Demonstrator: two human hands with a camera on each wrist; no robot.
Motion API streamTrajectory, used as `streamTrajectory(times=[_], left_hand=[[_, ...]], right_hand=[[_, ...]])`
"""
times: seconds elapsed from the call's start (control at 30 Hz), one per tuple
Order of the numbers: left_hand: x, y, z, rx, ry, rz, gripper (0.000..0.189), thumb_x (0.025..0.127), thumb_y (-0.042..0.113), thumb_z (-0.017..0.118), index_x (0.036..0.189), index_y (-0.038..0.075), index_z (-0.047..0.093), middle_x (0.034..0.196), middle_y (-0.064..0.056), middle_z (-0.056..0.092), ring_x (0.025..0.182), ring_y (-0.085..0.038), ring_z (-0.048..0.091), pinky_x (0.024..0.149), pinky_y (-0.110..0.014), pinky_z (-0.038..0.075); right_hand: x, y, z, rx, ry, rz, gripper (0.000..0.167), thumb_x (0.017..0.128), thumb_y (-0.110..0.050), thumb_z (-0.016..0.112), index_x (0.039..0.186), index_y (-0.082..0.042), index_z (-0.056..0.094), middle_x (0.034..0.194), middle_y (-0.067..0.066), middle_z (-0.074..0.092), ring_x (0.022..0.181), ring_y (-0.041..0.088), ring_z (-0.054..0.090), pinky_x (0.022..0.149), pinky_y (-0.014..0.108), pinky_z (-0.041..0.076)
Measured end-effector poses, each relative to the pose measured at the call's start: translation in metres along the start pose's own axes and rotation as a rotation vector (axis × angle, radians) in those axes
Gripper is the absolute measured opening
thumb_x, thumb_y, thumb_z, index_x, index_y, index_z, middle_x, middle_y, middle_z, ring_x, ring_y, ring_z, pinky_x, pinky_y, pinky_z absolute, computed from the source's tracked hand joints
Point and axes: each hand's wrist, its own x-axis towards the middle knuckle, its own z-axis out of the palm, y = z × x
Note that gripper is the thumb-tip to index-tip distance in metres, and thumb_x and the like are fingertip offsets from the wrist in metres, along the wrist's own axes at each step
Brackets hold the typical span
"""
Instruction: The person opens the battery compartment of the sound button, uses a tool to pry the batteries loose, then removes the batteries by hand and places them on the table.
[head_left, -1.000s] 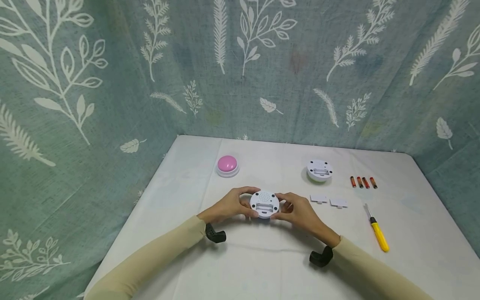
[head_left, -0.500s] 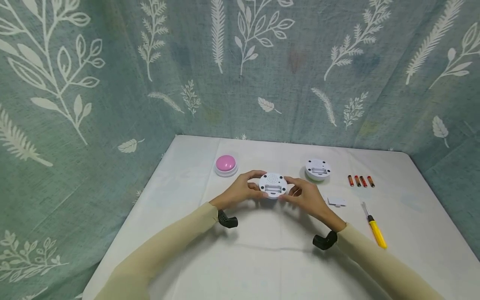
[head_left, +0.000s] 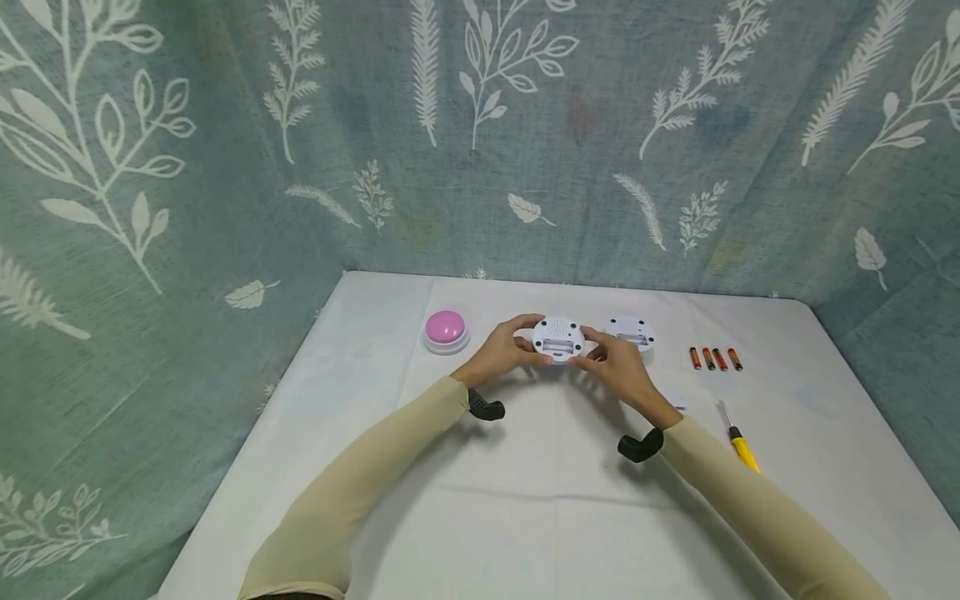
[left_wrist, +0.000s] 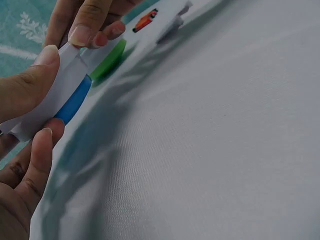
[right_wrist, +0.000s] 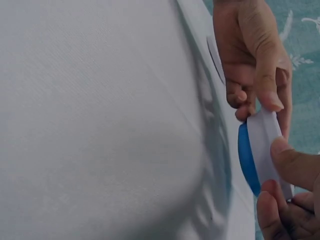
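Note:
Both hands hold a round push button (head_left: 558, 327), upside down over the table. Its white base faces up, showing a bare battery compartment, dark feet and small speaker holes; in the left wrist view its blue dome (left_wrist: 75, 102) points downward. My left hand (head_left: 508, 350) pinches the base's left rim between thumb and fingers. The right hand (head_left: 621, 371) grips the opposite rim likewise. Just behind the right fingers lies a second upturned push button (head_left: 636, 323), partly covered; its green dome (left_wrist: 111, 61) shows in the left wrist view.
A pink push button (head_left: 445, 327) stands upright at back left. To the right lie several small batteries (head_left: 714, 358) in a row and a yellow-handled screwdriver (head_left: 741, 446), partly behind the right sleeve. A white battery cover (head_left: 673, 399) peeks out by the right wrist. A patterned curtain (head_left: 525, 125) hangs behind.
Both hands have carried the blue push button away from the body and slightly right, toward the green one. The right hand and arm now hide most of the battery covers and the screwdriver handle's end.

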Motion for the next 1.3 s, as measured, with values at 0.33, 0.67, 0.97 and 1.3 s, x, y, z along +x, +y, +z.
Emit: streamTrajectory(times=[0.33, 0.67, 0.97, 1.3], left_hand=[[0.025, -0.010, 0.001, 0.055, 0.032, -0.012, 0.079, 0.084, 0.016, 0.089, 0.152, 0.016, 0.049, 0.119, -0.006, 0.069, 0.080, -0.016, 0.068, 0.062, -0.029, 0.052], [0.035, -0.015, 0.006, 0.017, 0.057, -0.046, 0.081, 0.084, 0.014, 0.088, 0.153, 0.009, 0.045, 0.147, -0.008, 0.052, 0.084, -0.017, 0.066, 0.062, -0.028, 0.053], [0.034, -0.014, 0.007, 0.059, 0.077, -0.023, 0.078, 0.087, 0.015, 0.086, 0.152, 0.006, 0.045, 0.140, -0.013, 0.058, 0.075, -0.018, 0.065, 0.059, -0.030, 0.054], [0.021, -0.008, -0.003, 0.103, 0.060, -0.027, 0.094, 0.085, 0.025, 0.088, 0.159, 0.006, 0.034, 0.148, -0.011, 0.052, 0.085, -0.022, 0.071, 0.065, -0.035, 0.058]], right_hand=[[0.015, 0.006, 0.002, 0.038, -0.021, 0.103, 0.066, 0.094, -0.015, 0.077, 0.150, 0.003, 0.047, 0.087, 0.013, 0.076, 0.066, 0.023, 0.070, 0.053, 0.030, 0.049], [0.022, 0.011, 0.005, 0.037, -0.034, 0.145, 0.064, 0.096, -0.014, 0.074, 0.151, 0.003, 0.046, 0.081, 0.009, 0.075, 0.068, 0.022, 0.070, 0.054, 0.030, 0.049], [0.022, 0.012, 0.005, -0.005, -0.012, 0.112, 0.061, 0.096, -0.018, 0.076, 0.149, 0.001, 0.051, 0.074, 0.005, 0.073, 0.063, 0.020, 0.069, 0.051, 0.030, 0.048], [0.012, 0.011, -0.003, -0.007, 0.065, 0.032, 0.056, 0.094, -0.020, 0.079, 0.143, -0.003, 0.059, 0.078, 0.007, 0.072, 0.061, 0.018, 0.066, 0.060, 0.037, 0.053]])
